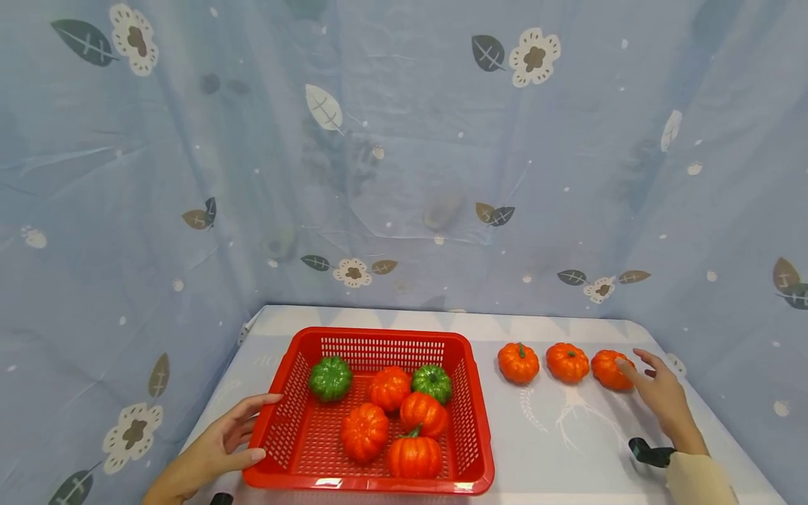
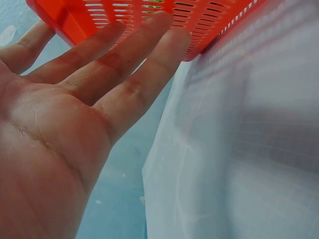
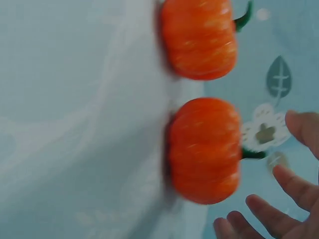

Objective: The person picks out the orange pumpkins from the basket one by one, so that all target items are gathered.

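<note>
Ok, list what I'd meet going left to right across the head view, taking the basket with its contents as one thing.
Left hand → red basket → first loose pumpkin → middle loose pumpkin → last loose pumpkin → right hand.

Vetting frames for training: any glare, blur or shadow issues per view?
Head: mostly clear, white glare spots on the red basket's near rim; left wrist: broad soft shadows across the tabletop, its printed pattern washed out; right wrist: orange pumpkins look soft-edged with small highlights, soft shadow beside them.
</note>
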The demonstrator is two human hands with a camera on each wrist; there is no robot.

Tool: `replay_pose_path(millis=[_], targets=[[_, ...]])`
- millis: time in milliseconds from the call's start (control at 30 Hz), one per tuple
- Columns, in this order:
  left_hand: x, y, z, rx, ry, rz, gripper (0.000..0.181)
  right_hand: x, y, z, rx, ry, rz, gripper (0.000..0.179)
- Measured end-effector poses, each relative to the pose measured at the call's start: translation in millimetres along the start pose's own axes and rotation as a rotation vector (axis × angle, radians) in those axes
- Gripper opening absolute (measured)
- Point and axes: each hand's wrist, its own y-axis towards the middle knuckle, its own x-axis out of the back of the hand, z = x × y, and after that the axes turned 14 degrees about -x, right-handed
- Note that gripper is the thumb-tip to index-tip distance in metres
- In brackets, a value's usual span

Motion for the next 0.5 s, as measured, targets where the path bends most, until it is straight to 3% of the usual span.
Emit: replay_pose_path(millis=[200,300,500], targets=[[1.2,-1.1,-0.8,0.022,-0.005,-0.005,0.065,7,-22.7,33,0.155,0.087,-0.102,0.079],[1.3,-1.0,-1.6,0.048,-0.019,-0.011,0.064,8,-35.5,53,0.228,0.100,-0.108,0.074],[1.0,-0.3,-2.3,0.016,-0.031,0.018,0.064,5,-58.6,87,0.375,0.105,-0.086,0.067]])
